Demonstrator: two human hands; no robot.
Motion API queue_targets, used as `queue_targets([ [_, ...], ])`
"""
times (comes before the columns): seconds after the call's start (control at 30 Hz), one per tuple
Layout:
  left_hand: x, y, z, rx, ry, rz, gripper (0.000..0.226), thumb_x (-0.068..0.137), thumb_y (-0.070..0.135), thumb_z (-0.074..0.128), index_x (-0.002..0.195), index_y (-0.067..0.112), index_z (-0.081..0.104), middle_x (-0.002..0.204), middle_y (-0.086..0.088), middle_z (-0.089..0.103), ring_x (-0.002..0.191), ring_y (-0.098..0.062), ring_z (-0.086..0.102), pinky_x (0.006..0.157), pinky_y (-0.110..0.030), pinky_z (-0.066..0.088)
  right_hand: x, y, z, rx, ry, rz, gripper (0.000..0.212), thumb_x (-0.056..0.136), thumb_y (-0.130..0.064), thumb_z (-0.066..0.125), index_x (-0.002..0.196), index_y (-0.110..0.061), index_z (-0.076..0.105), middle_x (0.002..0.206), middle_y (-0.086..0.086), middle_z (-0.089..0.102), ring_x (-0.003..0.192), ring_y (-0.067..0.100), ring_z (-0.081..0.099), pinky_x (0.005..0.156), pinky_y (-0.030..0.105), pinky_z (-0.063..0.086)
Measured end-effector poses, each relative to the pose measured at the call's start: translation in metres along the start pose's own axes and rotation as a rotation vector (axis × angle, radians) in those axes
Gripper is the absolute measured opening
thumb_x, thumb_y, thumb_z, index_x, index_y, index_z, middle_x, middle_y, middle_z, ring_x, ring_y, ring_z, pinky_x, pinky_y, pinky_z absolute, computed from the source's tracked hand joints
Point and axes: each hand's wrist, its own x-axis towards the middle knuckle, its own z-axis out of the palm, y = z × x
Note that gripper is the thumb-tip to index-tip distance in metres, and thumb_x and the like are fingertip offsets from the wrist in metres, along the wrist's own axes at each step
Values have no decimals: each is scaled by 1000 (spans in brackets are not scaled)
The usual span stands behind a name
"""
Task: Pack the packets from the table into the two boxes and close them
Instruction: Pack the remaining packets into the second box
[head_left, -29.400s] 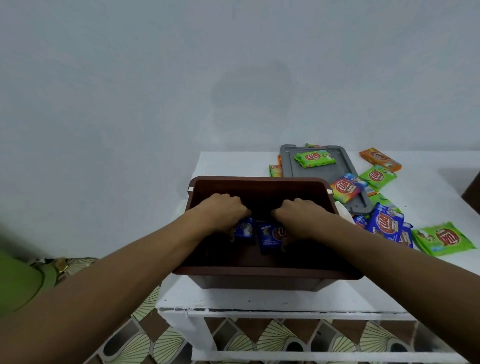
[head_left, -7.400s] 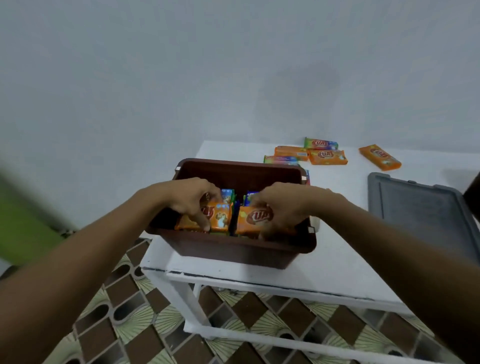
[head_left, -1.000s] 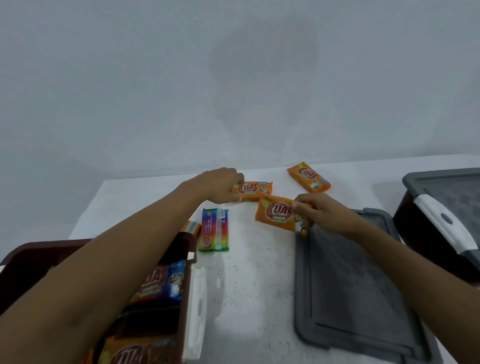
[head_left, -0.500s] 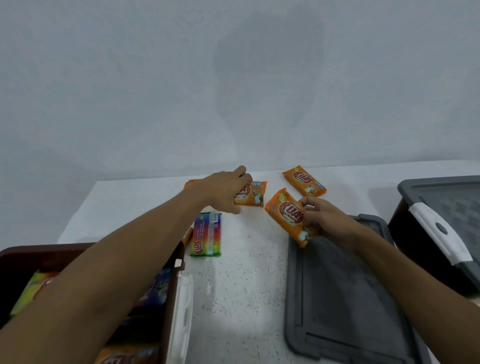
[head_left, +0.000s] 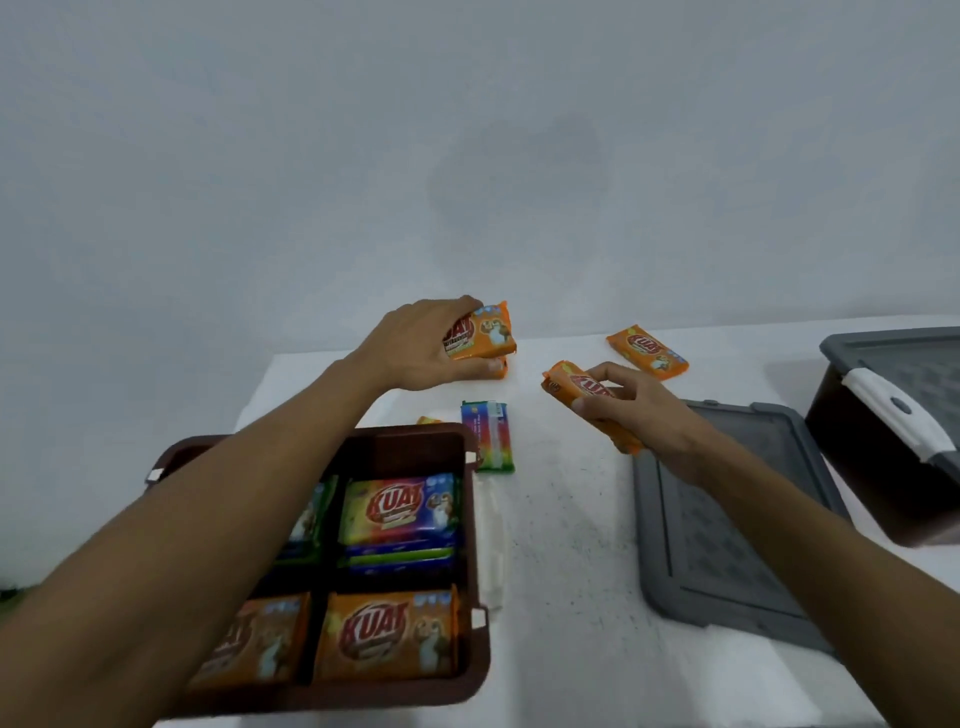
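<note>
An open brown box (head_left: 470, 519) sits at the near left of the white table (head_left: 566, 571), filled with orange, rainbow and green packets. My left hand (head_left: 421, 353) grips orange packets (head_left: 485, 332) lifted off the far table. My right hand (head_left: 631, 410) holds another orange packet (head_left: 571, 387) above the table. One orange packet (head_left: 647, 351) lies at the far edge. A rainbow packet (head_left: 491, 436) lies beside the box's far right corner, and a small orange piece (head_left: 428, 420) peeks out behind the box.
A grey lid (head_left: 727, 525) lies flat on the table under my right forearm. A second brown box (head_left: 883, 447) with a grey lid and white latch stands at the far right. A plain wall rises behind the table.
My left hand has closed on the orange packets and raised them off the table. My right hand has drawn its orange packet nearer. The view has tilted down, showing more of the open box.
</note>
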Motion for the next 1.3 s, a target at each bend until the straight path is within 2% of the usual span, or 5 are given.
queue_targets([
  [0.2,-65,-13,-29,65,-38,30,81,66,90,40,126,35,45,101,7,66,82,-17,61,74,-37,50,-34,-35,46,-54,-8,-109,23,86,-37,69,104,-23,66,87,-3,63,76,11,56,61,21,42],
  [0.4,-137,-34,-54,-55,-150,62,57,80,79,29,99,31,53,83,9,63,74,-8,58,69,-34,47,-59,-64,98,-139,-56,-154,33,83,-43,71,111,-26,65,95,-7,67,81,8,62,59,18,44],
  [0.53,-184,-53,-56,-102,-260,57,39,95,61,35,80,29,51,73,5,57,69,-11,55,64,-32,40,-70,-82,131,-449,-152,-276,34,88,-48,62,114,-26,65,104,-10,67,92,7,64,76,25,52],
  [0.83,-246,-61,-36,-38,-571,151,40,96,50,47,91,16,67,79,3,60,69,-10,55,66,-36,48,-77,-81,200,-1310,-451,-457,34,98,-46,45,122,-29,60,109,-5,65,98,15,59,85,37,50],
  [1.3,-253,-57,-36,35,-504,115,50,98,56,35,71,23,63,69,-6,63,60,-18,57,56,-36,46,-83,-75,203,-1308,-375,-391,33,97,-37,45,125,-30,62,117,-6,66,99,12,59,85,31,51],
])
